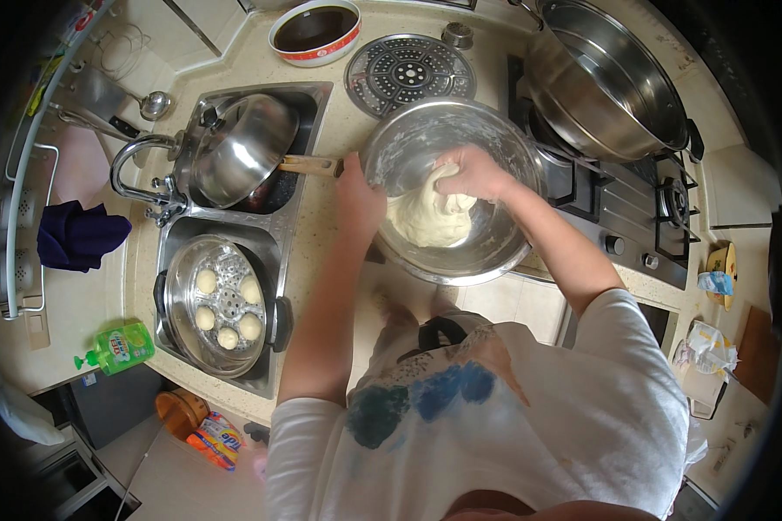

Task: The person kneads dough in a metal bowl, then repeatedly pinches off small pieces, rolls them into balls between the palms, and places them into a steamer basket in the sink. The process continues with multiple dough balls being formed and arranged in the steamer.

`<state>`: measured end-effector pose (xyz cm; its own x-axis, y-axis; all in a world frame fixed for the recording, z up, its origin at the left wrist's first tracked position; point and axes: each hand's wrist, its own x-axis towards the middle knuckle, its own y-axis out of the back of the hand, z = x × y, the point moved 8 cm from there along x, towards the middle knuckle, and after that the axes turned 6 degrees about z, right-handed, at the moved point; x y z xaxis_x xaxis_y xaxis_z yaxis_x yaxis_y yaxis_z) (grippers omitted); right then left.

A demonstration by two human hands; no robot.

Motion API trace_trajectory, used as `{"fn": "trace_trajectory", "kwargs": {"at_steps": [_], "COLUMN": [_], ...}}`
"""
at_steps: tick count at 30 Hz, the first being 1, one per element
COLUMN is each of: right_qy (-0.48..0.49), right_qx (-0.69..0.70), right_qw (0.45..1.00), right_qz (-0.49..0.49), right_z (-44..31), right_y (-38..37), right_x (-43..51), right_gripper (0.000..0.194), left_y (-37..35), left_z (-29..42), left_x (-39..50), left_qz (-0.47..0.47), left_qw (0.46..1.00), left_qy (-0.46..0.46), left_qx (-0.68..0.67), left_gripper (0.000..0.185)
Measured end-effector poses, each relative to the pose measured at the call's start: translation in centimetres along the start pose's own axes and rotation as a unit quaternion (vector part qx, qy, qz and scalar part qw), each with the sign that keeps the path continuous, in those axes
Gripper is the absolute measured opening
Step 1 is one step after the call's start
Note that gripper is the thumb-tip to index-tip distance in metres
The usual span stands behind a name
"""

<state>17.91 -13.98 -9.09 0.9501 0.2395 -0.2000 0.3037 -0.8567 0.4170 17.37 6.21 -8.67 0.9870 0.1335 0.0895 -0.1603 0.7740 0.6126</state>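
Observation:
A large steel mixing bowl (495,251) stands at the counter's front edge, its inner wall smeared with flour. In it lies a soft lump of pale dough (430,221). My right hand (472,172) grips the upper part of the dough and stretches it up from the lump. My left hand (363,202) holds the bowl's left rim, with its fingertips partly hidden. Just behind that hand is the wooden handle of a wok or pan under a steel lid (247,156). In the left sink basin, a steamer pot (169,306) holds several round dough balls on a perforated tray.
A round perforated steamer plate (410,75) and a bowl of dark liquid (316,29) lie behind the mixing bowl. A big steel pot (599,84) stands on the gas stove (625,215). The faucet (130,163) and a green soap bottle (124,348) are at the left.

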Motion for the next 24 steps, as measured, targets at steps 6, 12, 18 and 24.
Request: {"fn": "trace_trajectory", "kwargs": {"at_steps": [6, 12, 18, 24], "right_qy": [-0.074, -0.018, 0.053, 0.098], "right_qx": [0.174, 0.272, 0.331, 0.222], "right_qw": [0.981, 0.961, 0.941, 0.970], "right_qz": [-0.035, -0.037, -0.043, -0.001], "right_z": [0.6, -1.6, -3.3, -4.3], "right_y": [0.1, 1.5, 3.1, 4.0], "right_x": [0.3, -1.0, -2.0, -2.1], "right_gripper": [0.029, 0.025, 0.025, 0.023], "left_y": [-0.2, 0.0, 0.1, 0.2], "left_z": [-0.5, -0.3, 0.0, 0.0], "left_x": [0.5, 0.7, 0.7, 0.6], "left_qz": [0.020, 0.004, 0.000, 0.003], "left_qw": [0.999, 0.999, 0.999, 0.999], "left_qy": [-0.042, -0.042, -0.040, -0.039], "left_qx": [-0.017, 0.001, -0.005, -0.005], "left_gripper": [0.054, 0.052, 0.048, 0.048]}}
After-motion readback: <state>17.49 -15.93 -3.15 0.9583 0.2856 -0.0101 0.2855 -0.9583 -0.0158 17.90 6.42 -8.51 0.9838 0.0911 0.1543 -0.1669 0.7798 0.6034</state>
